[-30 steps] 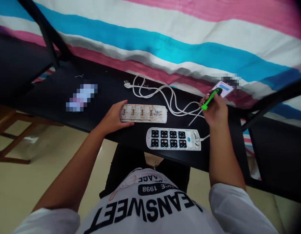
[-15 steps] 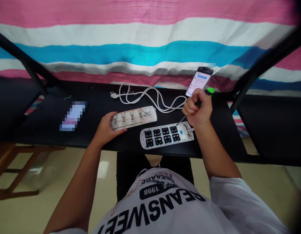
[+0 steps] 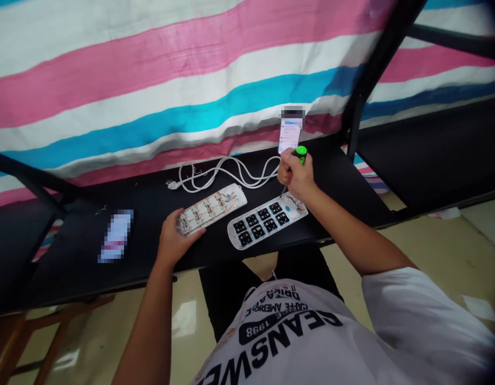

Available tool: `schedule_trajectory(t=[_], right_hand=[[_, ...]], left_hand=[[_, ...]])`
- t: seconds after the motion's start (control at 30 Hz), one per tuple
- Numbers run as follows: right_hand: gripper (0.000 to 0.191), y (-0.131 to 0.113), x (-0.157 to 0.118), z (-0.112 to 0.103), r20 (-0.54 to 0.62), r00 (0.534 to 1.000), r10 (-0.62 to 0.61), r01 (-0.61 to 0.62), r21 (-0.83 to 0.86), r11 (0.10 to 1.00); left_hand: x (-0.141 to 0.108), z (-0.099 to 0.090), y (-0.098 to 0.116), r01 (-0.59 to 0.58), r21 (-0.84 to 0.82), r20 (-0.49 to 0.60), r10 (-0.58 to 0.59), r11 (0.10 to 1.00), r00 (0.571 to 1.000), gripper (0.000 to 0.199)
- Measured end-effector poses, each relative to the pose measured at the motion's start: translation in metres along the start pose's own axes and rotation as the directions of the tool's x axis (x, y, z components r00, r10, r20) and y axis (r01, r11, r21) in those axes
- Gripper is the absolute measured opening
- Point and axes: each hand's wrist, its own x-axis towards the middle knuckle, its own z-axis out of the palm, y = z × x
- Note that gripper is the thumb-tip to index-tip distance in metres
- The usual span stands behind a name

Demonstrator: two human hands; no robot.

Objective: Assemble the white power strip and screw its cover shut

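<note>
My right hand point(image 3: 299, 176) grips a green-handled screwdriver point(image 3: 300, 153) upright, its tip down at the cord end of a white power-strip half with black socket holes point(image 3: 265, 220). My left hand point(image 3: 173, 240) holds the left end of the other power-strip half point(image 3: 215, 207), which shows copper contacts and wiring inside. Both halves lie on a black table point(image 3: 143, 256). A white cable with a plug point(image 3: 215, 176) is coiled behind them.
A lit phone point(image 3: 289, 136) stands behind my right hand against the striped pink, white and blue cloth point(image 3: 159, 80). A blurred flat item point(image 3: 115, 235) lies at the left on the table. Black frame bars point(image 3: 376, 59) rise at the right. Wooden furniture point(image 3: 15, 342) stands at lower left.
My right hand turned the screwdriver from slanted near the phone to upright and brought its tip down onto the socket half. My left hand stayed on the wired half. The view swung right.
</note>
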Motion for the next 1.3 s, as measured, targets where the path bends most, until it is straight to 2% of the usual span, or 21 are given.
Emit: schedule_trajectory(t=[0.23,0.37,0.77,0.97,1.13,1.2,1.3], right_hand=[[0.051,0.01,0.004,0.001,0.026,0.999,0.035,-0.033,-0.081,0.996],[0.051,0.01,0.006,0.004,-0.016,0.997,0.073,-0.075,-0.111,0.991],[0.05,0.016,0.006,0.011,-0.085,0.995,0.062,-0.07,-0.101,0.992],[0.055,0.011,0.015,0.004,-0.224,0.974,0.012,-0.045,-0.142,0.989],[0.062,0.013,0.025,-0.016,-0.413,0.91,-0.04,-0.051,-0.206,0.977],[0.064,0.015,0.023,-0.024,-0.46,0.886,-0.056,-0.085,-0.279,0.957],[0.063,0.02,0.017,-0.038,-0.481,0.876,-0.037,-0.191,-0.415,0.89]], left_hand=[[0.0,-0.001,-0.003,0.023,-0.028,-0.004,-0.023,0.999,1.0,0.089],[0.0,-0.001,-0.004,0.03,-0.055,-0.014,-0.031,0.998,0.999,0.087],[0.002,-0.001,-0.009,0.054,-0.094,-0.016,-0.056,0.994,0.998,0.088],[0.003,0.0,-0.015,0.044,-0.104,-0.038,-0.048,0.994,0.998,0.087],[0.006,0.0,-0.019,0.024,-0.109,-0.053,-0.03,0.994,0.998,0.088],[0.008,0.0,-0.02,0.026,-0.107,-0.054,-0.032,0.994,0.998,0.087],[0.009,0.001,-0.022,0.028,-0.103,-0.053,-0.034,0.994,0.998,0.086]])
